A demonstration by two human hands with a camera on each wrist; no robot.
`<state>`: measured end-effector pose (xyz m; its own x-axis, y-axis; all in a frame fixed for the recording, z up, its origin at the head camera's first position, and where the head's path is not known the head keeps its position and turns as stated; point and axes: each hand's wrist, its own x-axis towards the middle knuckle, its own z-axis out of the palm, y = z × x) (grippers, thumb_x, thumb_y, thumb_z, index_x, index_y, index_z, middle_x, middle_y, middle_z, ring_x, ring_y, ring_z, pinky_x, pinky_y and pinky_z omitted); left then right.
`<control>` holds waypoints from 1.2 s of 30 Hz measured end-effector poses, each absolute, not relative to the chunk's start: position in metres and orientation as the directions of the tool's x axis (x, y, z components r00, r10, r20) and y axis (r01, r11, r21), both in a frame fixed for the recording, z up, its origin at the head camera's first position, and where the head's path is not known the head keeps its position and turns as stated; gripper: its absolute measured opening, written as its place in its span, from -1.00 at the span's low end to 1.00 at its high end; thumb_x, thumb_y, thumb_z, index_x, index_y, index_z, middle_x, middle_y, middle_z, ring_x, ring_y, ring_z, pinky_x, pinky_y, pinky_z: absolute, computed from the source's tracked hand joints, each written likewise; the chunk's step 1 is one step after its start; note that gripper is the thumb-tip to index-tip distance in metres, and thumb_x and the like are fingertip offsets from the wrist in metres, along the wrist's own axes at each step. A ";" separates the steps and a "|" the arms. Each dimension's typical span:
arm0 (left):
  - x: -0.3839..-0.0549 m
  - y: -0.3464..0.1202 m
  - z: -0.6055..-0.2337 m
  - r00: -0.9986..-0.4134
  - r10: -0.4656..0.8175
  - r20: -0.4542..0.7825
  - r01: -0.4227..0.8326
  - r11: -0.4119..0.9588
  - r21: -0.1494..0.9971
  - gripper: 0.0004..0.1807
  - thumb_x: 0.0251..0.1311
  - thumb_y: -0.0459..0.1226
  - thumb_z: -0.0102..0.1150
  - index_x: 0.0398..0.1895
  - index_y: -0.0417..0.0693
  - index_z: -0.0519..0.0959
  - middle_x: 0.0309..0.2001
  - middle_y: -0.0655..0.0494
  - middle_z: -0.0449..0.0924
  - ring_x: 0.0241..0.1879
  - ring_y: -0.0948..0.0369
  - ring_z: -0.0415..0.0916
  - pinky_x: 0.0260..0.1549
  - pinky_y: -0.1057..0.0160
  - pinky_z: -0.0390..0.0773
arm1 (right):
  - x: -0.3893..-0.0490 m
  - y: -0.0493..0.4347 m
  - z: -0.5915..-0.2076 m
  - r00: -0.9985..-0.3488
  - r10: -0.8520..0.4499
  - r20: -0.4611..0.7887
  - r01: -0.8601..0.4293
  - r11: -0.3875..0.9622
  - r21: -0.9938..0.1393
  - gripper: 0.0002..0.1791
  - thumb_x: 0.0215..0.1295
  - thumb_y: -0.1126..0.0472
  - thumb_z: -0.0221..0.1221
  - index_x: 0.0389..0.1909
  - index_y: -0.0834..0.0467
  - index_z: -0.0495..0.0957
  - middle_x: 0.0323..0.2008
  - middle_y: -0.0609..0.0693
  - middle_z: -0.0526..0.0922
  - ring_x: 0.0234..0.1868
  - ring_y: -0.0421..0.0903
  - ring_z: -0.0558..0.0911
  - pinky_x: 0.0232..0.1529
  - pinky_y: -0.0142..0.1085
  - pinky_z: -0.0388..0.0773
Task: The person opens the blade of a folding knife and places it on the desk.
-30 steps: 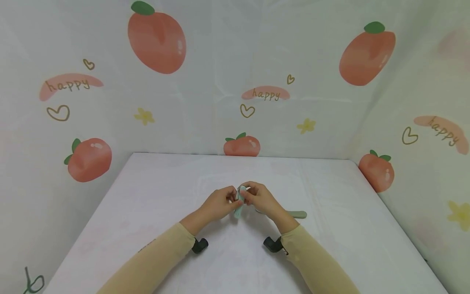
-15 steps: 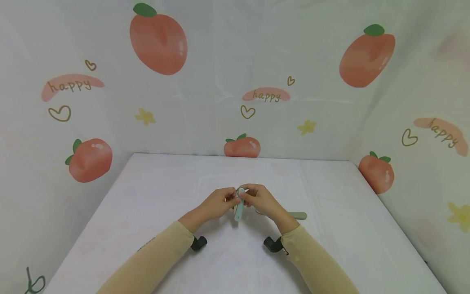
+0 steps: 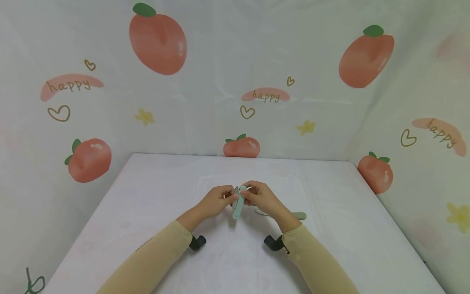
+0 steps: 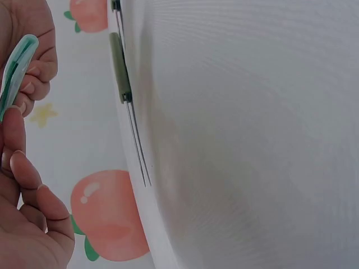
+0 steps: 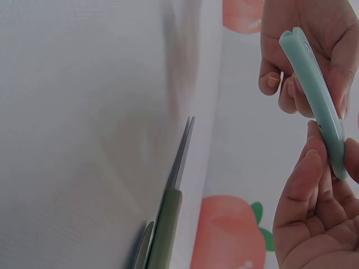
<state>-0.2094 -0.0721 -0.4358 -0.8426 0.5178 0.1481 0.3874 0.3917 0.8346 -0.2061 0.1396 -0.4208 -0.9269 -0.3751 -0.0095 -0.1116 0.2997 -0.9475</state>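
Over the middle of the table, both hands hold a mint-green folding knife (image 3: 238, 207) raised off the surface. A grey blade (image 3: 236, 190) stands a little out from its handle, beside the left fingers. My left hand (image 3: 216, 201) pinches the knife from the left. My right hand (image 3: 259, 194) grips its upper end between thumb and fingers. In the right wrist view, the curved handle (image 5: 317, 89) shows a notched end. Fingers hide part of the blade.
Behind the right hand, a slim olive-handled tool (image 4: 120, 67) with two thin metal prongs lies on the white table (image 3: 165, 179). Beside it lies another tool with a green handle (image 3: 299, 215) and metal end. A fruit-patterned cloth (image 3: 205, 81) hangs at the back.
The mint-green knife tilts more, and its grey blade now shows apart from the handle. My left hand has shifted slightly left. The tools on the table have stayed put.
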 end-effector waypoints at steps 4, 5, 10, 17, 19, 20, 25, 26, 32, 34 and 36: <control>-0.211 -0.074 -0.435 -0.854 0.486 0.188 0.403 0.387 0.829 -0.73 0.45 -0.18 0.11 -0.46 -0.01 0.45 -0.36 -0.02 0.66 -0.50 0.23 0.33 -0.53 0.28 0.33 | -0.207 0.143 -0.420 -0.937 -0.349 -0.002 -0.104 0.283 -0.954 -0.73 0.48 0.23 0.15 0.04 0.33 0.53 -0.37 0.04 0.66 -0.35 -0.10 0.63 -0.17 -0.21 0.65; -0.211 -0.075 -0.435 -0.858 0.474 0.197 0.403 0.385 0.830 -0.73 0.45 -0.18 0.11 -0.47 -0.01 0.45 -0.37 0.01 0.67 -0.50 0.23 0.33 -0.52 0.28 0.33 | -0.207 0.144 -0.420 -0.939 -0.344 0.003 -0.105 0.277 -0.955 -0.74 0.48 0.23 0.14 0.03 0.34 0.52 -0.36 0.04 0.67 -0.35 -0.10 0.63 -0.18 -0.22 0.65; -0.212 -0.075 -0.434 -0.890 0.386 0.245 0.387 0.352 0.852 -0.73 0.45 -0.20 0.11 -0.47 -0.03 0.46 -0.39 0.14 0.68 -0.47 0.20 0.35 -0.46 0.28 0.31 | -0.210 0.150 -0.420 -0.954 -0.300 -0.003 -0.065 0.214 -0.975 -0.76 0.50 0.27 0.11 0.01 0.37 0.50 -0.33 0.02 0.68 -0.33 -0.09 0.64 -0.15 -0.10 0.64; -0.213 -0.075 -0.434 -0.930 0.225 0.290 0.343 0.252 0.905 -0.73 0.44 -0.26 0.12 -0.48 -0.11 0.46 -0.42 0.06 0.61 -0.35 -0.01 0.47 -0.44 0.28 0.24 | -0.214 0.158 -0.423 -0.961 -0.270 -0.054 0.019 0.131 -0.991 -0.74 0.51 0.25 0.10 0.00 0.39 0.46 -0.33 0.01 0.69 -0.29 -0.09 0.66 0.01 0.05 0.58; -0.214 -0.075 -0.434 -0.939 0.179 0.292 0.327 0.218 0.919 -0.73 0.44 -0.27 0.12 -0.48 -0.14 0.46 -0.42 0.02 0.62 -0.38 0.05 0.43 -0.44 0.27 0.20 | -0.214 0.161 -0.422 -0.959 -0.277 -0.067 0.037 0.111 -0.993 -0.74 0.52 0.25 0.09 0.00 0.40 0.45 -0.31 0.02 0.69 -0.27 -0.09 0.65 0.01 -0.01 0.59; -0.214 -0.075 -0.434 -0.943 0.158 0.292 0.320 0.205 0.925 -0.73 0.44 -0.28 0.13 -0.47 -0.16 0.46 -0.42 0.00 0.62 -0.39 0.09 0.41 -0.42 0.26 0.20 | -0.213 0.162 -0.421 -0.956 -0.282 -0.074 0.047 0.102 -0.994 -0.74 0.52 0.25 0.08 0.01 0.41 0.44 -0.30 0.02 0.69 -0.26 -0.10 0.65 0.00 -0.06 0.59; -0.214 -0.075 -0.434 -0.953 0.096 0.287 0.299 0.156 0.941 -0.73 0.43 -0.33 0.12 -0.43 -0.35 0.47 -0.40 -0.13 0.63 -0.30 0.17 0.40 -0.21 0.20 0.31 | -0.209 0.164 -0.418 -0.946 -0.305 -0.113 0.103 0.048 -0.994 -0.74 0.53 0.28 0.06 0.01 0.43 0.42 -0.30 0.03 0.69 -0.26 -0.14 0.66 -0.11 -0.29 0.61; -0.213 -0.074 -0.433 -0.956 0.092 0.280 0.291 0.152 0.944 -0.74 0.43 -0.35 0.10 -0.42 -0.39 0.47 -0.39 -0.17 0.62 -0.27 0.13 0.43 -0.16 0.18 0.34 | -0.209 0.164 -0.418 -0.945 -0.306 -0.119 0.112 0.038 -0.993 -0.75 0.53 0.28 0.06 0.00 0.43 0.42 -0.30 0.03 0.69 -0.27 -0.15 0.67 -0.15 -0.33 0.61; -0.200 -0.073 -0.419 -0.963 0.079 0.257 0.268 0.198 0.943 -0.79 0.41 -0.36 0.14 -0.41 -0.31 0.48 -0.40 -0.14 0.61 -0.34 0.17 0.36 -0.25 0.24 0.32 | -0.212 0.166 -0.419 -0.950 -0.293 -0.111 0.108 0.027 -0.994 -0.75 0.52 0.28 0.08 0.00 0.42 0.41 -0.31 0.03 0.68 -0.24 -0.06 0.68 -0.16 -0.34 0.61; -0.203 -0.073 -0.426 -0.962 0.076 0.263 0.273 0.217 0.937 -0.82 0.39 -0.30 0.20 -0.37 -0.22 0.51 -0.40 -0.04 0.62 -0.37 0.21 0.36 -0.32 0.27 0.31 | -0.214 0.168 -0.420 -0.949 -0.297 -0.102 0.094 0.041 -0.995 -0.74 0.51 0.28 0.09 0.01 0.42 0.42 -0.30 0.04 0.68 -0.21 -0.02 0.67 -0.11 -0.28 0.61; -0.209 -0.076 -0.436 -0.961 0.092 0.263 0.277 0.224 0.935 -0.84 0.36 -0.27 0.24 -0.30 -0.19 0.53 -0.37 -0.06 0.64 -0.37 0.22 0.39 -0.35 0.29 0.33 | -0.215 0.170 -0.421 -0.946 -0.307 -0.099 0.083 0.067 -0.994 -0.75 0.51 0.27 0.09 0.00 0.41 0.43 -0.29 0.04 0.69 -0.20 0.01 0.67 -0.04 -0.17 0.61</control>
